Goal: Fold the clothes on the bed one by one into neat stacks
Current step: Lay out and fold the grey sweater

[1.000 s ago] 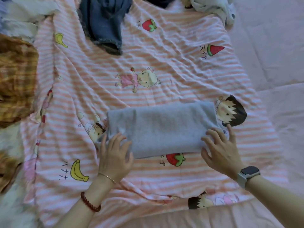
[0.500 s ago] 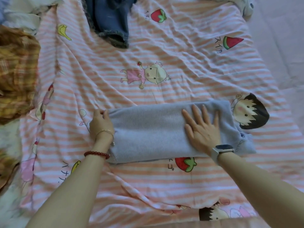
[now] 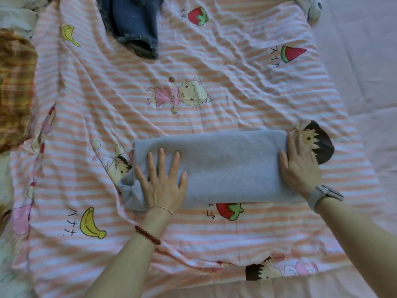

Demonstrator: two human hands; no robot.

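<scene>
Your left hand (image 3: 160,186) lies flat with fingers spread on the left end of the folded grey garment (image 3: 225,166), pressing it down. Your right hand (image 3: 299,166) rests with straight fingers against the garment's right end. The garment lies across the striped cartoon sheet (image 3: 214,72) toward the near edge of the bed (image 3: 365,82). A dark blue piece of clothing (image 3: 133,22) sits at the far edge, and a plaid one (image 3: 15,93) lies at the left edge.

Folded grey garment (image 3: 225,166) on striped sheet (image 3: 214,82), left hand (image 3: 163,181) flat on it, right hand (image 3: 300,166) at its end
</scene>
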